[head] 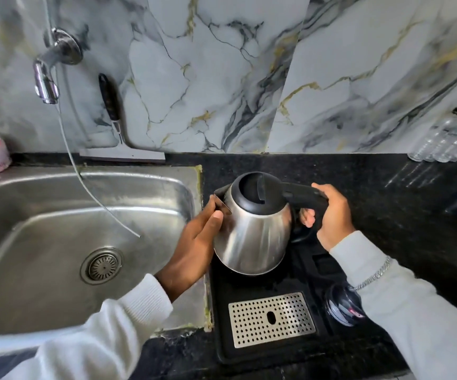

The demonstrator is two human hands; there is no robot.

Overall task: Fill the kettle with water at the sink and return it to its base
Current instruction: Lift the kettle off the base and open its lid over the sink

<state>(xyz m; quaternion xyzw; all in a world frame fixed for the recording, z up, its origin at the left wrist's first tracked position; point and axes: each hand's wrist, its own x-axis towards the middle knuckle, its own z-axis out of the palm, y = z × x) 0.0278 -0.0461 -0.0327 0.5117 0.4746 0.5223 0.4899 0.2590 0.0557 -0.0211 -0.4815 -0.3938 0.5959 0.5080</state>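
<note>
Stainless steel and slick, the kettle (252, 229) sits tilted over the black tray base (265, 292) on the dark counter (386, 201), just right of the sink (57, 229), its spout leaning toward the basin. Your right hand (331, 215) is wrapped closed around the black handle (301, 197); your left hand (202, 237) lies mostly open, palm and thumb pressed flat against the body below the spout, steadying rather than gripping.

Whether the bottom is seated on the base or just clear of it I cannot tell from this angle; the lower edge hides the contact. Nor can you judge from here whether it holds water, since the lid (254, 190) is down.

Let the handle hand carry the weight and keep the left palm as a guide only, because polished metal gives no purchase. Level the kettle before moving it. If you are heading to the tap (47, 78), lift straight up first, then cross the rim, and mind the thin hose (90, 193) trailing into the basin. If setting down, lower it squarely onto the base.
</note>
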